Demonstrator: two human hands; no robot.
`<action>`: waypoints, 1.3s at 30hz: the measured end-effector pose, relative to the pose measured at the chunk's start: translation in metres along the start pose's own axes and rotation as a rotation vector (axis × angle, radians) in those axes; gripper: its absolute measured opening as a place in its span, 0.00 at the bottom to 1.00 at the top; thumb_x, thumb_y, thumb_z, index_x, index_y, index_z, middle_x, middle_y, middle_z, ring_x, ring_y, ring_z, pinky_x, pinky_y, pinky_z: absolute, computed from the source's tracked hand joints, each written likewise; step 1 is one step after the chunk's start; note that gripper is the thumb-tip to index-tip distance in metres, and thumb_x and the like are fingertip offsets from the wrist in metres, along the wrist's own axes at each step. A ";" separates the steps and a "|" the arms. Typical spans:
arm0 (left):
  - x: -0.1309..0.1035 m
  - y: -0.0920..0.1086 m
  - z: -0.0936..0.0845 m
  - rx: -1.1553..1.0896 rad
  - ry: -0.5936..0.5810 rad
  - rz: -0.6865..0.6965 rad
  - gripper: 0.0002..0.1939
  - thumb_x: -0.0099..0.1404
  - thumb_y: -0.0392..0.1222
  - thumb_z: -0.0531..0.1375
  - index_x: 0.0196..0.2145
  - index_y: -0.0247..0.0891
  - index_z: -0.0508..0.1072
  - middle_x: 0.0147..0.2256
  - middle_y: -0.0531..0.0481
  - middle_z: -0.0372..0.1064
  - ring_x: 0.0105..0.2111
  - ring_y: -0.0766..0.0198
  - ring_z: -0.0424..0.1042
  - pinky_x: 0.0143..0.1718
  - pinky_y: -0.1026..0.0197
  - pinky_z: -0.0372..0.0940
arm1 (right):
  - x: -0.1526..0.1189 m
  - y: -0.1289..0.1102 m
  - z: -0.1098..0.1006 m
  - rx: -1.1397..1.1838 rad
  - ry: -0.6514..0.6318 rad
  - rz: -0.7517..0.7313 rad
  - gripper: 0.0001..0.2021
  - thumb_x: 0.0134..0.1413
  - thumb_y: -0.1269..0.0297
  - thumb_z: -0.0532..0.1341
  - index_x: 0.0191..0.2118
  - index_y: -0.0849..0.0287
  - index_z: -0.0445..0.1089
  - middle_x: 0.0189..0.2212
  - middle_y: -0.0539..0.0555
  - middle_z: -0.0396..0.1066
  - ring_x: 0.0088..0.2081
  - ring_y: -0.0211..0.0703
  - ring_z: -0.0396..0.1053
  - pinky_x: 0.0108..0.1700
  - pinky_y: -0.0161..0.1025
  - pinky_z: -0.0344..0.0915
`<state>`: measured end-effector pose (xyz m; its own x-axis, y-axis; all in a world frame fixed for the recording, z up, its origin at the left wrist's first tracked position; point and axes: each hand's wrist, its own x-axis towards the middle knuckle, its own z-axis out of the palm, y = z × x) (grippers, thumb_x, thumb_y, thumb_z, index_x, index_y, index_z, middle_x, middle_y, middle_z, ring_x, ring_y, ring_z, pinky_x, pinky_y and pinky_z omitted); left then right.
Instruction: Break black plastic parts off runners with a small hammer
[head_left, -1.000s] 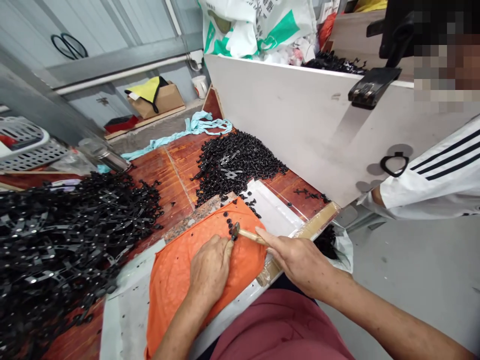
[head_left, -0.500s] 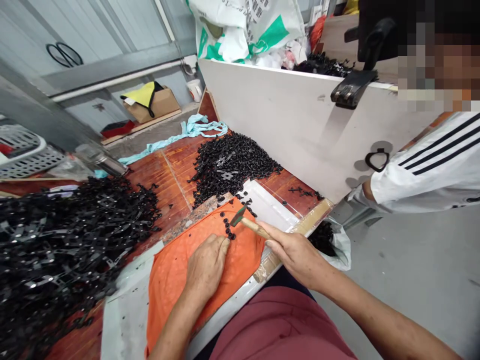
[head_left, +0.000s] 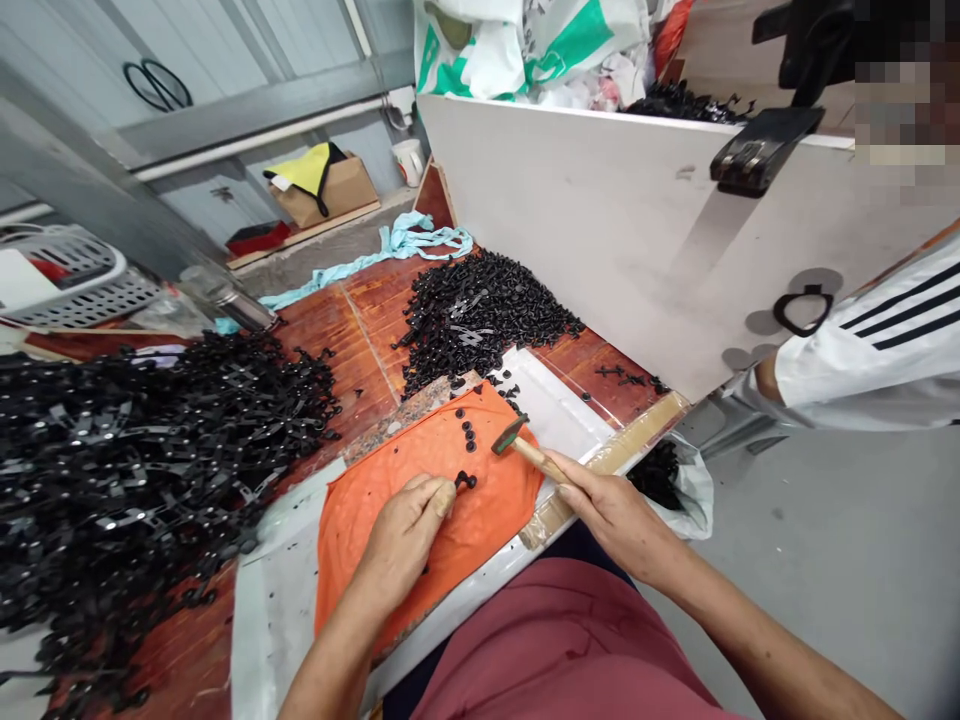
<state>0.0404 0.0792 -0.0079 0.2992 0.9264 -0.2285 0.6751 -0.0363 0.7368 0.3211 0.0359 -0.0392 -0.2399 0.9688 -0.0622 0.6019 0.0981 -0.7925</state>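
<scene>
My right hand (head_left: 611, 505) is closed round the wooden handle of a small hammer (head_left: 529, 450), its dark head raised over the cloth's right side. My left hand (head_left: 412, 525) is closed, thumb against fingers, pinching a small black plastic part (head_left: 466, 481) whose round ends stick out past the thumb. Below both lies an orange cloth (head_left: 375, 560) spread on the work board. A short row of small round black pieces (head_left: 469, 435) rests on the cloth beyond my left hand.
A heap of black jointed parts (head_left: 150, 450) covers the left. Another black pile (head_left: 487, 310) lies ahead against a white panel (head_left: 600, 220). A white tray (head_left: 555, 395) adjoins the cloth. At right are a bag of black pieces (head_left: 664, 475) and another person's sleeve (head_left: 885, 350).
My left hand has drawn back from the row of round pieces, with a black part now showing in its fingers. The hammer stays in my right hand. The view has shifted slightly.
</scene>
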 end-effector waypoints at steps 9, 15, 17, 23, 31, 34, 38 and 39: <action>0.000 -0.003 0.020 0.491 0.121 0.045 0.23 0.75 0.51 0.45 0.29 0.41 0.71 0.34 0.49 0.62 0.33 0.61 0.66 0.37 0.59 0.60 | -0.010 -0.022 -0.005 -0.185 0.031 -0.091 0.27 0.73 0.64 0.50 0.72 0.39 0.52 0.57 0.52 0.75 0.46 0.48 0.80 0.45 0.41 0.73; 0.000 -0.003 0.021 0.570 0.101 0.045 0.23 0.77 0.49 0.45 0.32 0.41 0.73 0.34 0.49 0.63 0.33 0.60 0.68 0.36 0.58 0.59 | -0.007 -0.033 -0.001 -0.378 -0.004 -0.171 0.26 0.71 0.67 0.51 0.72 0.50 0.54 0.39 0.56 0.81 0.36 0.50 0.79 0.36 0.40 0.70; 0.000 -0.002 0.020 0.569 0.092 0.030 0.22 0.77 0.49 0.45 0.32 0.40 0.73 0.34 0.49 0.63 0.33 0.60 0.68 0.36 0.58 0.59 | -0.005 -0.034 -0.001 -0.410 -0.004 -0.181 0.26 0.71 0.67 0.50 0.72 0.50 0.53 0.37 0.55 0.81 0.34 0.49 0.78 0.36 0.40 0.70; 0.002 0.000 0.018 0.566 0.076 0.005 0.22 0.77 0.48 0.45 0.33 0.41 0.73 0.34 0.50 0.63 0.33 0.60 0.69 0.37 0.59 0.58 | 0.000 -0.036 0.002 -0.472 -0.021 -0.158 0.27 0.71 0.66 0.52 0.72 0.53 0.54 0.34 0.55 0.80 0.33 0.48 0.78 0.35 0.37 0.68; 0.002 -0.010 0.007 0.209 0.122 0.086 0.24 0.75 0.53 0.45 0.26 0.41 0.67 0.31 0.50 0.62 0.33 0.60 0.65 0.38 0.58 0.61 | 0.006 -0.038 -0.010 -0.082 -0.018 -0.083 0.26 0.73 0.64 0.49 0.72 0.41 0.52 0.60 0.54 0.72 0.53 0.47 0.75 0.52 0.41 0.68; 0.001 -0.014 -0.003 -0.042 0.106 0.112 0.27 0.74 0.59 0.45 0.25 0.41 0.66 0.31 0.50 0.62 0.34 0.59 0.64 0.39 0.58 0.63 | 0.007 -0.034 -0.010 0.141 0.051 -0.099 0.23 0.73 0.62 0.50 0.70 0.45 0.57 0.62 0.52 0.69 0.59 0.47 0.69 0.59 0.41 0.63; -0.005 -0.017 -0.009 -0.261 0.097 0.122 0.28 0.73 0.62 0.46 0.26 0.40 0.68 0.33 0.48 0.61 0.37 0.58 0.63 0.42 0.58 0.63 | 0.008 -0.028 0.000 0.312 0.044 -0.027 0.16 0.71 0.59 0.52 0.56 0.55 0.69 0.42 0.51 0.74 0.44 0.46 0.71 0.47 0.38 0.66; -0.006 -0.017 -0.009 -0.297 0.095 0.128 0.28 0.72 0.63 0.46 0.26 0.40 0.69 0.34 0.47 0.61 0.37 0.58 0.63 0.42 0.58 0.63 | 0.008 -0.026 0.003 0.334 0.041 -0.011 0.14 0.71 0.58 0.52 0.52 0.56 0.70 0.39 0.50 0.72 0.41 0.45 0.69 0.43 0.37 0.65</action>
<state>0.0210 0.0771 -0.0132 0.2951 0.9527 -0.0722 0.4063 -0.0567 0.9120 0.3012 0.0405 -0.0208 -0.2099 0.9772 -0.0330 0.3146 0.0355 -0.9486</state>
